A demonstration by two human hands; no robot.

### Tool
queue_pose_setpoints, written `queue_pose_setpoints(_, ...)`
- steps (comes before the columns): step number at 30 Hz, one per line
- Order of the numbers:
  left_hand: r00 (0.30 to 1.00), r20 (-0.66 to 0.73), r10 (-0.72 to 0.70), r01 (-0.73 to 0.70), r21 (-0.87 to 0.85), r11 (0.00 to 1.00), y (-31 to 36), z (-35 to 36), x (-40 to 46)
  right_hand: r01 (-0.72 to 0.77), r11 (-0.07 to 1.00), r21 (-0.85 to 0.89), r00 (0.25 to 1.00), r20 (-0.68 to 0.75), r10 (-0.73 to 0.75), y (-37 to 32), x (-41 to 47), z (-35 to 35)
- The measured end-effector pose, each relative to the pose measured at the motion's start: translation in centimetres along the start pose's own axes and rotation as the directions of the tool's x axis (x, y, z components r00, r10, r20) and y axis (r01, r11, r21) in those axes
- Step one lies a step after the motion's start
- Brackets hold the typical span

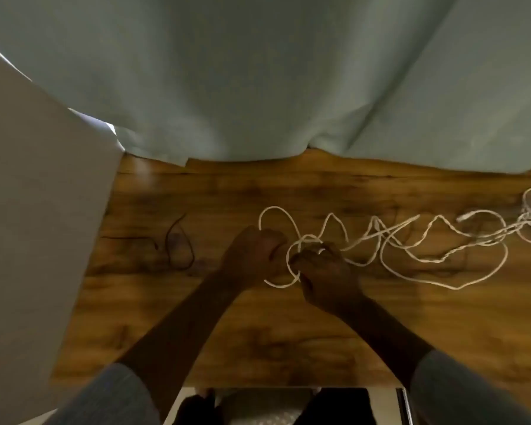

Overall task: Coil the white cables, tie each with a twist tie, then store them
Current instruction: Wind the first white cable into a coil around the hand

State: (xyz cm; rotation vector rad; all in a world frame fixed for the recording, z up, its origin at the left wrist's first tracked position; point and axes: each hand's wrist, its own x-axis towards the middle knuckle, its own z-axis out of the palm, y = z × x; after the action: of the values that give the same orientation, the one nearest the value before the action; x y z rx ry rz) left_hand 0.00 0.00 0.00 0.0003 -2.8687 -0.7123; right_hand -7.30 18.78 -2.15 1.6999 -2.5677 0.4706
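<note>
A: Containers?
B: An open drawer under the table's near edge; contents dark and blurry, can't tell what.
A: Cable?
B: White cable on the wooden table, loose loops trailing right, out past the frame edge. A few loops gathered at centre.
A: Hands?
B: Left hand curled into a fist around one loop. Right hand pinches the gathered loops just beside it.
A: Ties?
B: Thin dark twist ties left of the hands, apart from the cable.
A: Edges, room?
B: Grey-green curtain hangs over the far edge, a white panel bounds the left. Bare wood between hands and near edge.
</note>
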Motion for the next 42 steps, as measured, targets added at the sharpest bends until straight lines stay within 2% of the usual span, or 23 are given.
queue_pose_setpoints(4, 1.0, -0.001, -0.03, 0.03, 0.02, 0.999, -3.1, 3.2, -1.8, 0.102, 0.989, -0.111, 0.986, -0.122, -0.116, 1.0, -0.9, 3.4)
queue_pose_setpoints(7, 0.999, -0.03, 0.012, -0.012, -0.014, 1.0, -5.1, 5.1, -2.2, 0.139, 0.974, -0.177, 0.967, -0.187, -0.172, 2.3, -1.0, 5.7)
queue_pose_setpoints(13, 0.97, -0.213, 0.118, -0.121, -0.004, 0.993, -7.4, 7.9, -1.7, 0.134, 0.976, -0.17, 0.949, -0.262, -0.175, 3.5, -0.6, 8.5)
queue_pose_setpoints(16, 0.972, -0.178, 0.151, -0.154, -0.008, 0.988, -7.7, 8.3, -2.1, 0.115, 0.98, -0.16, 0.94, -0.302, -0.16, 3.5, -0.8, 8.3)
queue_pose_setpoints(19, 0.975, -0.152, 0.159, -0.172, -0.074, 0.982, -7.9, 8.5, -2.2, 0.145, 0.977, -0.155, 0.92, -0.342, -0.19, 3.2, -0.8, 8.1)
queue_pose_setpoints(23, 0.977, -0.107, 0.185, -0.193, -0.066, 0.979, -8.1, 8.8, -2.2, 0.185, 0.978, -0.1, 0.891, -0.402, -0.21, 3.1, -1.3, 8.2)
queue_pose_setpoints(26, 0.984, -0.094, 0.15, -0.162, -0.136, 0.977, -7.7, 8.4, -2.9, 0.192, 0.977, 0.09, 0.863, -0.491, -0.124, 3.1, -1.9, 8.2)
queue_pose_setpoints(29, 0.976, -0.099, 0.191, -0.209, -0.21, 0.955, -6.9, 8.0, -4.1, 0.181, 0.944, 0.276, 0.832, -0.555, 0.003, 3.2, -2.4, 8.3)
queue_pose_setpoints(31, 0.972, -0.091, 0.216, -0.232, -0.261, 0.937, -6.5, 7.6, -4.8, 0.172, 0.935, 0.309, 0.822, -0.568, 0.037, 2.9, -2.8, 8.3)
queue_pose_setpoints(35, 0.98, -0.069, 0.186, -0.198, -0.234, 0.952, -5.8, 6.7, -5.5, 0.128, 0.951, 0.281, 0.802, -0.594, 0.068, 2.4, -2.9, 7.9)
queue_pose_setpoints(38, 0.959, -0.174, 0.225, -0.264, -0.249, 0.932, -5.1, 6.5, -5.6, 0.069, 0.944, 0.322, 0.766, -0.623, 0.156, 2.8, -2.7, 7.4)
queue_pose_setpoints(40, 0.962, -0.229, 0.148, -0.235, -0.422, 0.876, -4.3, 6.6, -5.5, 0.04, 0.932, 0.361, 0.716, -0.661, 0.225, 3.3, -1.8, 6.6)
queue_pose_setpoints(42, 0.977, -0.213, 0.018, -0.148, -0.615, 0.774, -3.1, 6.4, -5.0, 0.036, 0.938, 0.346, 0.665, -0.709, 0.236, 3.6, -0.8, 5.6)
